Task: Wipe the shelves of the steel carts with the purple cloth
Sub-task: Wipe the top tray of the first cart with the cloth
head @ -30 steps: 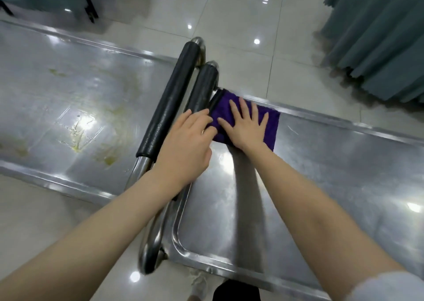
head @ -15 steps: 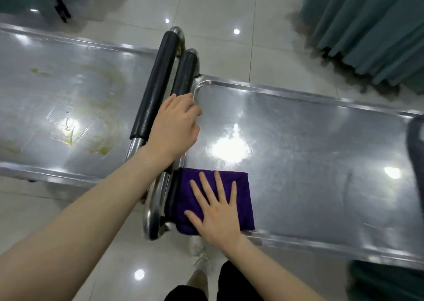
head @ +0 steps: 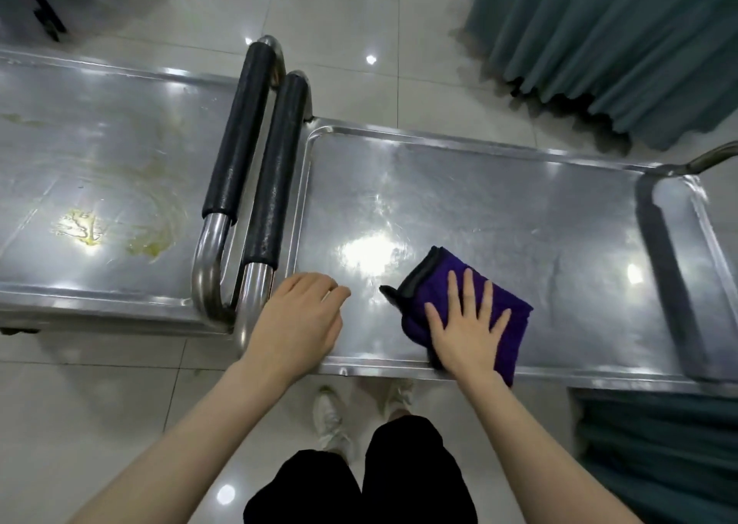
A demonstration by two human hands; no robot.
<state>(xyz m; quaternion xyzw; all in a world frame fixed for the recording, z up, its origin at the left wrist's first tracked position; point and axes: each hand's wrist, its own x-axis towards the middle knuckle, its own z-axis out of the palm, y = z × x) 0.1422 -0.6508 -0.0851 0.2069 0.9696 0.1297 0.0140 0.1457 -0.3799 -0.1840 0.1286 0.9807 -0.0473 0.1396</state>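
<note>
I get one view only — the head camera, wide-angle, looking steeply down and slightly forward. It sits close above the steel cart shelf (head: 499, 212) across mid-frame; the wearer's shoes (head: 327, 416) show at bottom centre, tiled floor (head: 339, 12) along the top edge.

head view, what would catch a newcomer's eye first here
The purple cloth, pressed flat under the right hand near the front edge of the right cart's shelf, stands out most. Next come the yellowish smears on the left cart's shelf, and the two black-padded handles side by side between the carts.
</note>
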